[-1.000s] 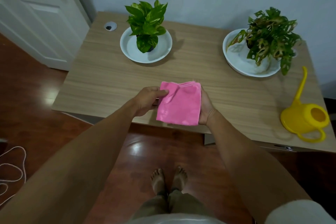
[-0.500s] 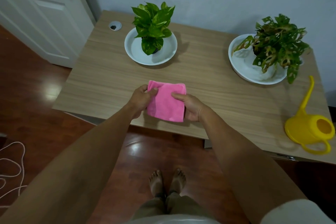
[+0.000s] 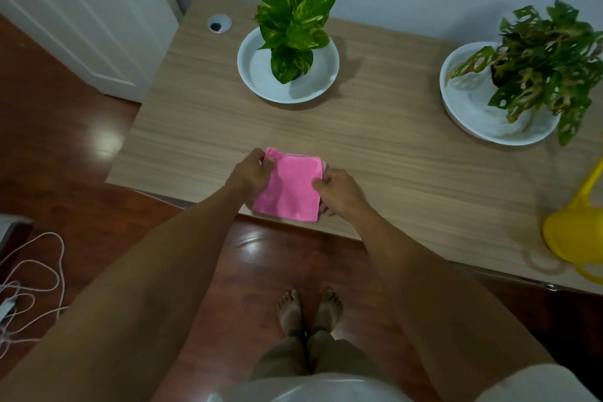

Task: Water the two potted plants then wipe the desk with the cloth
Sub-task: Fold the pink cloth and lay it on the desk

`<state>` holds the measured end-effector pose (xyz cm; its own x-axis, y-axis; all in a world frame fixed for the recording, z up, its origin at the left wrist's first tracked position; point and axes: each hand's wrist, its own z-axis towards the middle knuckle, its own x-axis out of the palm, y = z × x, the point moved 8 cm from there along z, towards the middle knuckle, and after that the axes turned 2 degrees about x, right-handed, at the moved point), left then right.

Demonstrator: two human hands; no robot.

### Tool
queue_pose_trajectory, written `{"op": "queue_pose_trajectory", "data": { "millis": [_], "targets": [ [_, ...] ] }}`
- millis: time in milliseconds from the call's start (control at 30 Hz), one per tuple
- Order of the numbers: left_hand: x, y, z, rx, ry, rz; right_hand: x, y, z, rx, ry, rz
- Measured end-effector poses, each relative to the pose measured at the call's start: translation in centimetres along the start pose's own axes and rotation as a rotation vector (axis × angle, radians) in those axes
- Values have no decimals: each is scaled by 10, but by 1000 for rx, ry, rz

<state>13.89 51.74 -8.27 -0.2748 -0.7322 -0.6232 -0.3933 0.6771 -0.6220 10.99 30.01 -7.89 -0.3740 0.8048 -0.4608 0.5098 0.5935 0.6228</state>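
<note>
Holding the folded pink cloth (image 3: 288,188) above the counter (image 3: 391,147) near edge, left hand (image 3: 249,173) and right hand (image 3: 339,191) each pinch one side. Soft, light, limp; grasp it bunched in one palm for wiping.

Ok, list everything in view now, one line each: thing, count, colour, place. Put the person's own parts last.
Light wooden desk: one, pale wood, against the wall.
Folded pink cloth: one, pink, at the desk's near edge, held at both sides.
Potted plants in white bowls: two, bright green far left, darker holed leaves far right.
Yellow plastic watering can: one, yellow, on the desk's right near corner, partly out of frame.
Round cable grommet: one, grey, desk's far left corner.
White panelled door: one, white, left.
White cord: one, white, on the red-brown floor, left.
Left hand: grip on the cloth's left edge.
Right hand: grip on the cloth's right edge.
Bare feet: two, on the floor below.
</note>
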Motion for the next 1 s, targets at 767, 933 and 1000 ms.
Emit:
{"op": "queue_pose_trajectory", "data": {
  "millis": [767, 933, 1000],
  "targets": [
    [4, 15, -16, 587, 185, 1089, 10, -13, -4, -469, -112, -946],
    [5, 6, -15, 554, 197, 1061, 11, -14, -6, -454, -57, -886],
    [3, -12, -23, 600, 129, 941, 0, -13, -12, -434, -79, -781]
  ]
}}
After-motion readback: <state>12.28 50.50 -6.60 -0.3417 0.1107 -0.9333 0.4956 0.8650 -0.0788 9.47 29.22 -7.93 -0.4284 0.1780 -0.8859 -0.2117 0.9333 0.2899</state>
